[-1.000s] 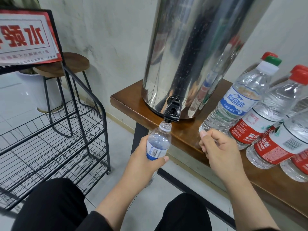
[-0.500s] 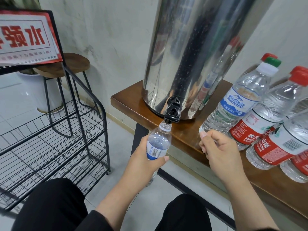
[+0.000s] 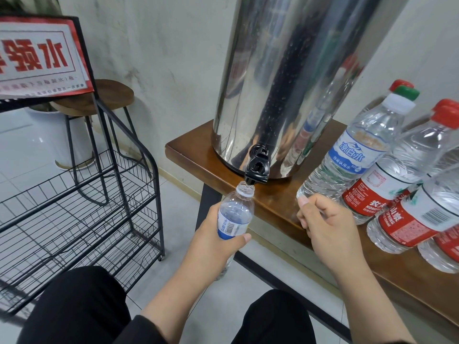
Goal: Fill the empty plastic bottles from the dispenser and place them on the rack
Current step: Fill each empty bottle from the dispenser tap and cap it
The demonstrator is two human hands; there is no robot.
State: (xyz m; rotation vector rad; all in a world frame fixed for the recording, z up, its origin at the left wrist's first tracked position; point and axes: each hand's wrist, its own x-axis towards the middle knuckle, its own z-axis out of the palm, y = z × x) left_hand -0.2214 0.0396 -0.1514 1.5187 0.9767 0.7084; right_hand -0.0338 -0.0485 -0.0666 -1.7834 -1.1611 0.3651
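Being held just under the black tap (image 3: 257,167) of the steel dispenser (image 3: 285,78): a small uncapped bottle (image 3: 234,214), blue-labelled, tilted slightly, its open mouth sitting right below the spout. Hanging out past the table edge, over the tiled floor. Whether water is running into it cannot be told.

Gripping the bottle around its label: the left hand (image 3: 213,242), fingers wrapped behind, thumb lying across the front near the barcode.

Hovering near the front edge of the wooden table (image 3: 191,155), to the right of the tap: the right hand (image 3: 327,224), fingers curled inward with the thumb tucked against them. Whether anything small is pinched inside cannot be told.

Standing at the left end of the table, tap overhanging the front edge: the dispenser, its shiny wall reflecting the bottles beside it.

Crowding the table to the right: several larger capped bottles, among them a blue-labelled bottle (image 3: 347,155) with a white neck band and green cap, a red-labelled bottle (image 3: 387,187) with a red cap, and another red-labelled one (image 3: 417,214) nearer the camera, touching one another.

Standing on the floor to the left, well apart from the table: a black wire rack (image 3: 82,202) with tiered shelves, carrying a red-and-white sign (image 3: 39,58) on top. Sitting behind it: a round wooden stool (image 3: 106,95) on black legs.
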